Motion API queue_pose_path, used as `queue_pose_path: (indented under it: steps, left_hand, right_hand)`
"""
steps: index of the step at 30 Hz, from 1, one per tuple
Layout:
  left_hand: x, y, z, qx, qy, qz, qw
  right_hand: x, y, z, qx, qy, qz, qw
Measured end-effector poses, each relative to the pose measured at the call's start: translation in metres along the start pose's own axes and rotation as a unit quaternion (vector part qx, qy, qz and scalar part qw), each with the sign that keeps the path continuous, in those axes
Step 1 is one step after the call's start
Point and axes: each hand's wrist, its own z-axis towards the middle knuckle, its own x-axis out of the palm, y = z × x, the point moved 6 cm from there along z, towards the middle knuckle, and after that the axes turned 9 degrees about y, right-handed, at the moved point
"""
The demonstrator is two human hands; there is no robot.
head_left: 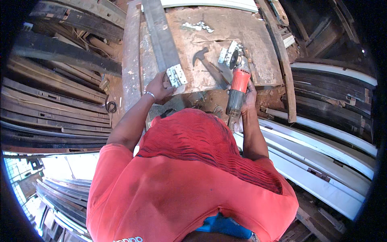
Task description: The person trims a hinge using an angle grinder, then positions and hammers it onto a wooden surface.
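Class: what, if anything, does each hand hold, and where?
Left hand: a metal hinge, by its left side. Right hand: an angle grinder, by its body.

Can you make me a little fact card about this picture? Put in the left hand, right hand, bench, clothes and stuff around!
Left hand: fingers at the edge of a pale metal hinge, by the near end of a dark board
Right hand: holding a red and black power grinder
Workbench: wooden, worn; a hammer lies between the hands
Farther on bench: small pale metal pieces
Clothes: red shirt
Left side: dark planks
Right side: white boards
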Motion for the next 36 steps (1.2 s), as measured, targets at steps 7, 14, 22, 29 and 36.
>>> queue_pose_path:
  steps: [7, 14, 22, 29, 36]
  left_hand:
    - [0.011, -0.008, -0.009, -0.050, -0.008, 0.025, 0.998]
    - [0.020, -0.034, -0.053, -0.085, -0.200, -0.021, 0.976]
    - [0.041, -0.050, -0.091, -0.161, -0.324, 0.023, 0.932]
    - [0.049, -0.072, -0.078, -0.172, -0.361, 0.020, 0.916]
    - [0.077, -0.067, -0.078, -0.236, -0.397, -0.026, 0.887]
  right_hand:
    - [-0.051, 0.089, -0.002, -0.072, -0.001, 0.005, 0.997]
    - [-0.139, 0.156, 0.010, -0.021, -0.123, -0.110, 0.986]
    - [-0.230, 0.210, 0.064, -0.012, -0.105, -0.167, 0.980]
    - [-0.220, 0.228, 0.119, 0.076, -0.091, -0.216, 0.969]
    - [-0.248, 0.229, 0.146, 0.144, -0.075, -0.288, 0.944]
